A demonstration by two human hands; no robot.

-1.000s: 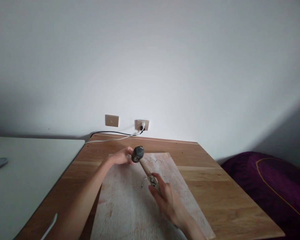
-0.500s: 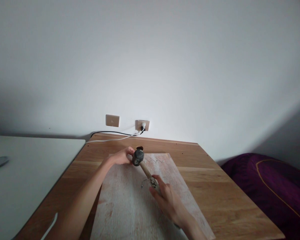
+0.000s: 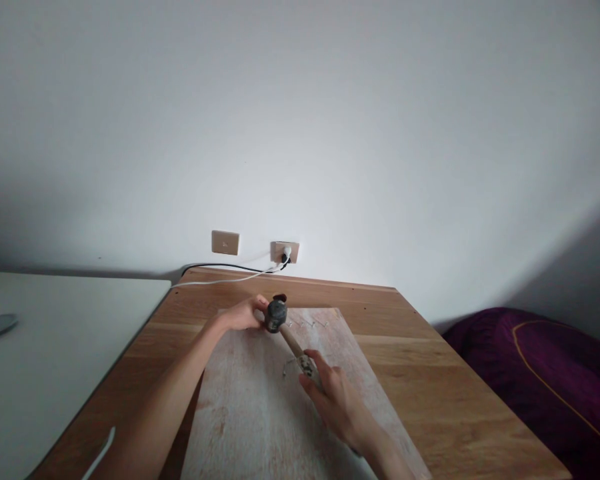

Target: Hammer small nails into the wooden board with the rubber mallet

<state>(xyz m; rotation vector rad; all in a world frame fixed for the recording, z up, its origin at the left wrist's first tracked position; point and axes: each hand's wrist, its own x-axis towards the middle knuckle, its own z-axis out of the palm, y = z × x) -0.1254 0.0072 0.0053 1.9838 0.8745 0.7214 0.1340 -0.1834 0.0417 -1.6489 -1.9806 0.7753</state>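
Right-hand grip: I have the right hand [image 3: 337,403] wrapped round the handle of the hammer [image 3: 293,343].
Hammer: from that grip its long axis runs ahead and leftward; its head [image 3: 276,316] sits just beside the left hand [image 3: 247,313], the nearer one.
Left fingertips: behind the head; I can't tell what they pinch.
Nails: thin, shiny, ahead of my grip [image 3: 313,325].
Head: dark, blunt.
Board: whitish, scuffed, beneath my grip [image 3: 240,407].
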